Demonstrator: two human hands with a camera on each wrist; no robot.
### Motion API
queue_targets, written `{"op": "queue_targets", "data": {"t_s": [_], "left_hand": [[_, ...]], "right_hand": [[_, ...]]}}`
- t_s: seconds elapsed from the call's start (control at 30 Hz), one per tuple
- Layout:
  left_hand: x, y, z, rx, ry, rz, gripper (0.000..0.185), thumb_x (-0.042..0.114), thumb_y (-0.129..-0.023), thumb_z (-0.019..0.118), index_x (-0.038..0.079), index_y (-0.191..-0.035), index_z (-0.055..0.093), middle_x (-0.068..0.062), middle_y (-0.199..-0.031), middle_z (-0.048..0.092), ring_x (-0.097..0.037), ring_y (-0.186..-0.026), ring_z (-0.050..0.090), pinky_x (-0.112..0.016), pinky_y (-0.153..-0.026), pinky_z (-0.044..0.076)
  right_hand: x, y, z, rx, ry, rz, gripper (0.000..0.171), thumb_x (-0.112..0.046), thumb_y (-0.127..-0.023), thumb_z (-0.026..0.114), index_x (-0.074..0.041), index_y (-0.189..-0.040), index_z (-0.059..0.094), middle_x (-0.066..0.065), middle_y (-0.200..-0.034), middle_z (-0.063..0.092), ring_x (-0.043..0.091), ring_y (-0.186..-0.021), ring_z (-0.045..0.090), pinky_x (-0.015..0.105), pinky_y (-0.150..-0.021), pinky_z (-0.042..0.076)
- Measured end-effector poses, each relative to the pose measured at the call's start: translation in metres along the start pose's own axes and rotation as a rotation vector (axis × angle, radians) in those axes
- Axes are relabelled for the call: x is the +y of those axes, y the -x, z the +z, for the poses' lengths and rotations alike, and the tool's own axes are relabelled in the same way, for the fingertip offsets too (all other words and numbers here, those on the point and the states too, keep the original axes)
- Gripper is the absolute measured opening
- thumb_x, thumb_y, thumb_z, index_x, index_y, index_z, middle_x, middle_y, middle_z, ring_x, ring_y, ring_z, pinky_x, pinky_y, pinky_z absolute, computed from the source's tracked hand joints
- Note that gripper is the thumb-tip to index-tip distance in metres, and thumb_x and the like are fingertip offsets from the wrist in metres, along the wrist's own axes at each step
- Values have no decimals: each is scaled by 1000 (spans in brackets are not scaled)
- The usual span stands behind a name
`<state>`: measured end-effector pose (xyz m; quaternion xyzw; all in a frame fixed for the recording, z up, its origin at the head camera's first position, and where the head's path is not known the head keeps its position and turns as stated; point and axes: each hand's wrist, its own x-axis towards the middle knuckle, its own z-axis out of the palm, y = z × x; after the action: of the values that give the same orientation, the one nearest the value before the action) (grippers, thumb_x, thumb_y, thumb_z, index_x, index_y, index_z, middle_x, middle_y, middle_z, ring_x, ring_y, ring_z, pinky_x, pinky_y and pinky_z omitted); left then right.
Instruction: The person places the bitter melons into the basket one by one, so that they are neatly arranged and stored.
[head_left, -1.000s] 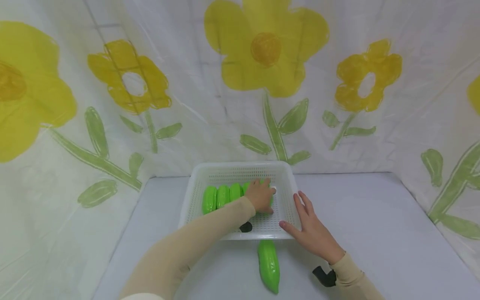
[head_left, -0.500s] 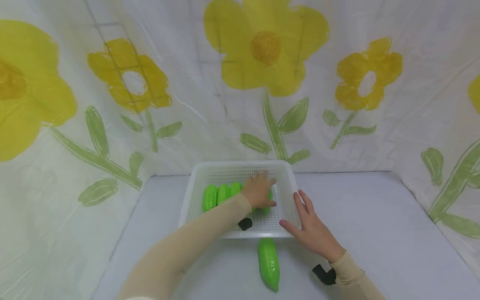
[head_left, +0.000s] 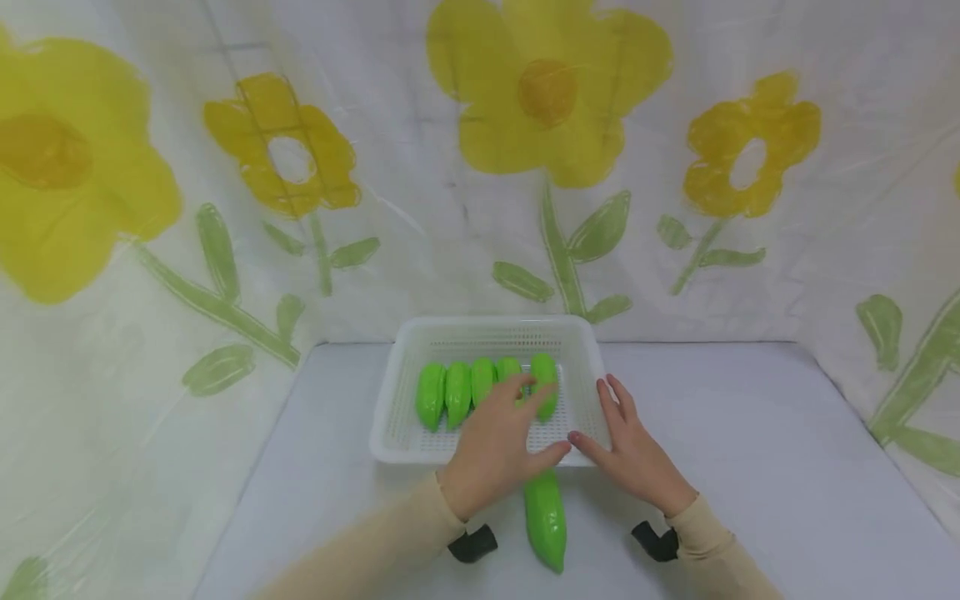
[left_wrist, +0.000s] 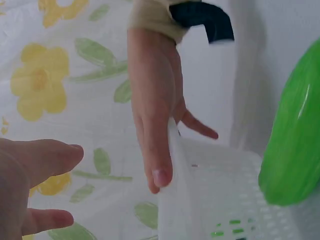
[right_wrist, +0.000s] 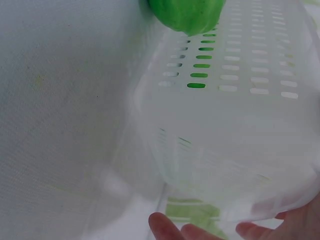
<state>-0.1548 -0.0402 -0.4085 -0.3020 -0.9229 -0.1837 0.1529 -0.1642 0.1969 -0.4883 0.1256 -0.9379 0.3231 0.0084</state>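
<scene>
- If going for the loose green pepper (head_left: pixel 545 517), as seems the step in hand, first mark where: flat on the bench (head_left: pixel 750 467), just outside the near rim of the white basket (head_left: pixel 390 454), between the two wrists.
- Mark the left hand (head_left: pixel 498 446) too: above that rim, grip apart, fingers spread, holding nothing.
- Lower onto the pepper's thick middle, not the tapered tip.
- Wrap fingers and thumb round both sides; probably slips under a light pinch, judging by the glossy skin.
- Use the right hand (head_left: pixel 633 454), flat against the basket's right near corner with grip apart and fingers straight, to steady the light basket.
- Lift well over the rim and set down right of the row of five peppers (head_left: pixel 483 383), parallel, without nudging.
</scene>
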Motion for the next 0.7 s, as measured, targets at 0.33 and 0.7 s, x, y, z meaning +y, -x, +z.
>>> {"op": "queue_targets", "data": {"t_s": [0.33, 0.7], "left_hand": [[29, 77, 8, -132, 163, -67, 63, 52, -90, 77, 16, -140, 64, -1, -128, 65, -13, -106, 65, -28, -81, 60], [19, 95, 55, -155, 170, -228, 75, 52, -86, 80, 10, -145, 59, -11, -128, 60, -22, -108, 63, -32, -78, 60]], "right_hand": [[-2, -1, -1, 7, 12, 0, 100, -54, -101, 62, -1, -167, 10, 24, -172, 5, 55, -140, 46, 69, -99, 51], [-1, 0, 0, -20, -14, 25, 101, -57, -101, 60, -4, -167, 6, 20, -173, 2, 54, -144, 41, 70, -103, 48]]}}
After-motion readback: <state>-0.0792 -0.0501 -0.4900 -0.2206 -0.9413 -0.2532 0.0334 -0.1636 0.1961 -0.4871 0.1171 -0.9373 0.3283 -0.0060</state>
